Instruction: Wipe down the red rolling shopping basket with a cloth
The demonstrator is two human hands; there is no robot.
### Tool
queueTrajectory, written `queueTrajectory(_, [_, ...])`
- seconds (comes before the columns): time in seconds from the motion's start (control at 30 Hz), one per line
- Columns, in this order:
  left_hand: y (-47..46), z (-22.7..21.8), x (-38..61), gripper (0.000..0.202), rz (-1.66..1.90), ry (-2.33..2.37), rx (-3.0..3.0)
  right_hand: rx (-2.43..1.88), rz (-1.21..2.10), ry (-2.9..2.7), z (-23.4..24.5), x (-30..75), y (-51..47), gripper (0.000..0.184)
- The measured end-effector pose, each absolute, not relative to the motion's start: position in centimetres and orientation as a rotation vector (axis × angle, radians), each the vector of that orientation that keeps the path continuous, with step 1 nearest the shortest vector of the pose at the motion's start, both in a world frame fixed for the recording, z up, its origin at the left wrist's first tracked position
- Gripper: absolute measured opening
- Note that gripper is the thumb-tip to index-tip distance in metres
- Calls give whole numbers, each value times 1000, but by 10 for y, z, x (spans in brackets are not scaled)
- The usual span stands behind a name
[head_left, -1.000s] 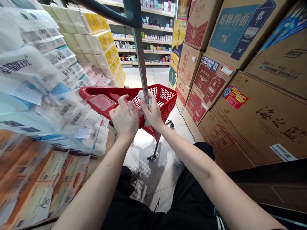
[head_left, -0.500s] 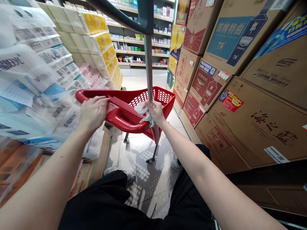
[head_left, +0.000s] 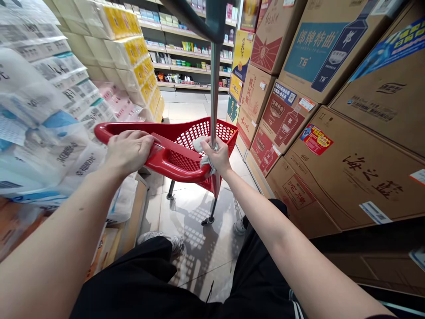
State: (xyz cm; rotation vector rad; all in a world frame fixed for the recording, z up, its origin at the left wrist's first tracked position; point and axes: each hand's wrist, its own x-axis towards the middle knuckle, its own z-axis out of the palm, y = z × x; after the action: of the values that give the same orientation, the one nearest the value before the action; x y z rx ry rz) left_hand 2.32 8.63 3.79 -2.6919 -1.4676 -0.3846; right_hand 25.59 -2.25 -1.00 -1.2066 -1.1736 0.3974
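A red plastic shopping cart (head_left: 179, 173) stands tilted in front of me, with a perforated basket and dark legs on small wheels. My left hand (head_left: 131, 150) lies closed over the red rim at its left. A metal pole (head_left: 215, 84) rises from the cart to a dark bar (head_left: 199, 22) at the top of the view. Low on this pole, my right hand (head_left: 217, 156) is closed around a crumpled whitish cloth (head_left: 200, 144), which wraps against the metal. Part of the cloth hangs below the fingers, by the cart's corner.
Stacked cardboard cartons (head_left: 358, 164) wall the right side. Plastic-wrapped tissue packs (head_left: 113, 48) are piled on the left above a low wooden edge (head_left: 137, 208). Shelves of small goods (head_left: 186, 66) stand at the back. My shoes are on the tiled floor (head_left: 189, 248) beside the cart.
The cart, pole and both hands sit slightly further left or right in view as the camera shifts. My right hand and the cloth stay low on the pole; my left hand keeps its hold.
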Motion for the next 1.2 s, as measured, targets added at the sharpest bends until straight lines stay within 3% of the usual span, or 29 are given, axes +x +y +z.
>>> queueTrajectory(0.13, [75,38,32,53,-362,-1496,-2618,-1394,155,-1244,-1,259,-36,37])
queueTrajectory(0.33, [60,38,50,50,-402,-1567,-2574,-1423,-75,-1141,88,260,-27,56])
queueTrajectory(0.43, [55,37,58,48,-440,-1587,-2568,-1393,-154,-1088,107,265,-24,61])
queueTrajectory(0.73, [53,33,68,49,-554,-1618,-2560,-1486,68,-1348,-2,296,-52,43])
queueTrajectory(0.97, [53,32,72,49,-634,-1650,-2551,-1469,-166,-1190,-15,289,-86,44])
queueTrajectory(1.2, [55,33,85,53,-667,-1706,-2544,-1535,-332,-1523,-40,281,-102,43])
